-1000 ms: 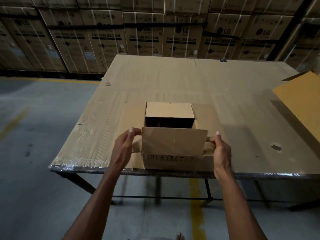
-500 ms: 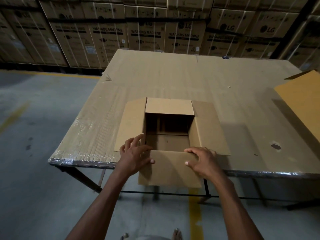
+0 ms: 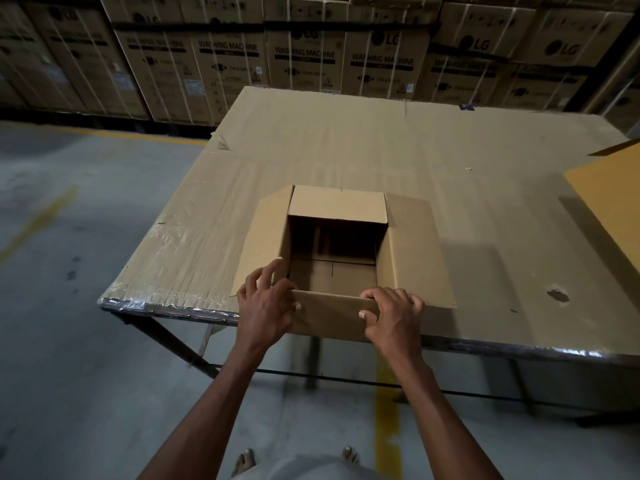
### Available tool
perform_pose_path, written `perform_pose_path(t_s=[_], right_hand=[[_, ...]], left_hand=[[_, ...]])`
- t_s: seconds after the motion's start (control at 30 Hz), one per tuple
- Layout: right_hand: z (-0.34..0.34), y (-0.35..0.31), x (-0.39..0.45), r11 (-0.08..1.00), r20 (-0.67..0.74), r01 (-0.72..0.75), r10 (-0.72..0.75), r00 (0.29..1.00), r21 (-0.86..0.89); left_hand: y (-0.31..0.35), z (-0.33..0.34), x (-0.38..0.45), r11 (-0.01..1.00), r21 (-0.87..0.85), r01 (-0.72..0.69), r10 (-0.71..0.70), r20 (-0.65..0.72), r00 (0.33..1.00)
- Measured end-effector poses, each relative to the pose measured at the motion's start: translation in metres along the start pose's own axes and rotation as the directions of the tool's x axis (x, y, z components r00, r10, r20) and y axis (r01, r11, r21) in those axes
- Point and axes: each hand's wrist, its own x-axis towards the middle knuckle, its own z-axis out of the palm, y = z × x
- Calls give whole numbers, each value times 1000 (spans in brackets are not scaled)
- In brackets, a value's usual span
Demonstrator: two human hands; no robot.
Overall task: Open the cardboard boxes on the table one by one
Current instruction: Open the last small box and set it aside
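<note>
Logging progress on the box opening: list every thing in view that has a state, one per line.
cardboard box: open, empty, four flaps folded out
near flap: bent down over the table edge
left hand: on near flap, fingers spread
right hand: gripping near flap
second box: mostly out of frame, cannot tell

dim, wide-angle bowed edges, glare on plastic wrap (image 3: 162, 301).

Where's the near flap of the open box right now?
In the head view, the near flap hangs folded out over the table's front edge, between the left hand and right hand.
</note>
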Motion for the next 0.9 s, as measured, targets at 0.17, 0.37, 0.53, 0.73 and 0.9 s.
perform_pose_path(t_s=[0.17, 0.37, 0.53, 0.73, 0.9], right_hand=[[-7, 11, 1, 998, 96, 60, -60, 994, 5], [-28, 9, 20, 991, 232, 51, -78, 970, 120], [-26, -8, 62, 976, 295, -12, -54, 954, 218], [1, -27, 134, 1000, 556, -9, 5, 831, 3], [10, -30, 165, 995, 501, 29, 20, 865, -90]], left_hand=[[-1, -7, -2, 998, -64, 15, -8, 98, 995], [13, -44, 12, 992, -77, 103, -86, 199, 976], [27, -49, 63, 987, -127, 96, -93, 33, 995], [38, -32, 135, 998, -12, -60, 60, 330, 942], [30, -15, 166, 993, 47, -110, 85, 361, 928]])
